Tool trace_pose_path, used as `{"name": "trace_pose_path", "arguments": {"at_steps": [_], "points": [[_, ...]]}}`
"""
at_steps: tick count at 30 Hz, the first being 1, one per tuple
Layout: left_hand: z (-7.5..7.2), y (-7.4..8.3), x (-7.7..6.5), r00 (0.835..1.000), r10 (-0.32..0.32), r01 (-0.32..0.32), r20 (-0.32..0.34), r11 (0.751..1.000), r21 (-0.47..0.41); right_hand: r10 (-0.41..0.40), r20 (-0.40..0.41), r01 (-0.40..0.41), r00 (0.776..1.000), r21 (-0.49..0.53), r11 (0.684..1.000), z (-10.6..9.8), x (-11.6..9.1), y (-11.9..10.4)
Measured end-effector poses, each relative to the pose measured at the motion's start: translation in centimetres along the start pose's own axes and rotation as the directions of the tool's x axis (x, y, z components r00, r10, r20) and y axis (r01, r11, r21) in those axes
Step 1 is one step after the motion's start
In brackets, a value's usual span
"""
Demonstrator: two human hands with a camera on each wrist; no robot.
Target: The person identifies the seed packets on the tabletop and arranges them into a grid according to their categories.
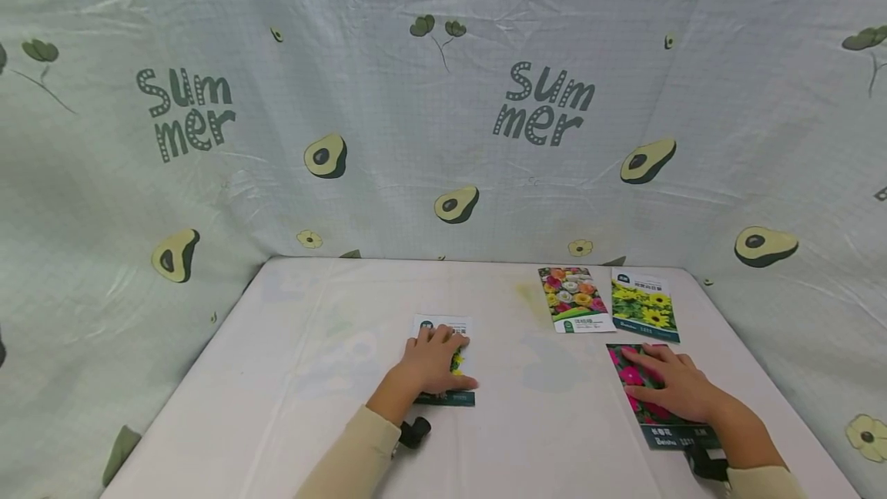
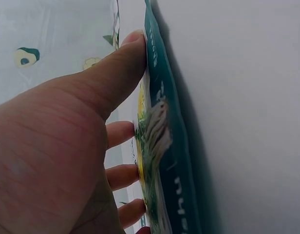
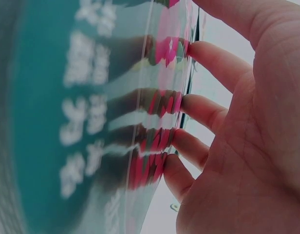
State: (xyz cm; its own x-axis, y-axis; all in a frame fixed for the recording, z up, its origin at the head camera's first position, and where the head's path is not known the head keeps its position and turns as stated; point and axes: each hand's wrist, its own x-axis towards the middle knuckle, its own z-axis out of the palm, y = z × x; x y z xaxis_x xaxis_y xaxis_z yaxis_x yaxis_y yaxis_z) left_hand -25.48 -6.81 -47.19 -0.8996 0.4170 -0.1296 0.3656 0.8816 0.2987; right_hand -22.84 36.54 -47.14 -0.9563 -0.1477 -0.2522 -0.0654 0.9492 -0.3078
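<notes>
My left hand point(image 1: 433, 362) rests its spread fingertips and thumb on a seed packet point(image 1: 453, 399) with yellow flowers and a teal lower band, lying on the table. The left wrist view shows this packet point(image 2: 177, 126) edge-on, the fingertips touching its face. At the right, my right hand point(image 1: 682, 390) lies over a pink-flowered seed packet point(image 1: 632, 377), covering part of its picture. Its fingertips press on the shiny front of that packet point(image 3: 47, 122) in the right wrist view. Neither packet is lifted visibly in the head view.
A packet of mixed roses-like blooms point(image 1: 574, 300) and a second yellow-flowered packet point(image 1: 644, 306) lie side by side at the back right of the white table point(image 1: 291, 376). A patterned cloth point(image 1: 388, 114) hangs behind and along the sides.
</notes>
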Motion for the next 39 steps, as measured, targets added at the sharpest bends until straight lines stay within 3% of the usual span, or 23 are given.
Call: {"name": "trace_pose_path", "arguments": {"at_steps": [16, 39], "points": [[-1.2, -0.3, -0.5, 0.999, -0.004, 0.005, 0.038, 1.000, -0.018, -0.007, -0.001, 0.007, 1.000, 0.013, 1.000, 0.0, -0.2, -0.1], [-1.4, -2.6, -0.3, 0.999, -0.031, 0.033, 0.043, 0.999, -0.040, -0.019, -0.017, 0.019, 1.000, 0.002, 1.000, -0.1, -0.1, 0.1]]}}
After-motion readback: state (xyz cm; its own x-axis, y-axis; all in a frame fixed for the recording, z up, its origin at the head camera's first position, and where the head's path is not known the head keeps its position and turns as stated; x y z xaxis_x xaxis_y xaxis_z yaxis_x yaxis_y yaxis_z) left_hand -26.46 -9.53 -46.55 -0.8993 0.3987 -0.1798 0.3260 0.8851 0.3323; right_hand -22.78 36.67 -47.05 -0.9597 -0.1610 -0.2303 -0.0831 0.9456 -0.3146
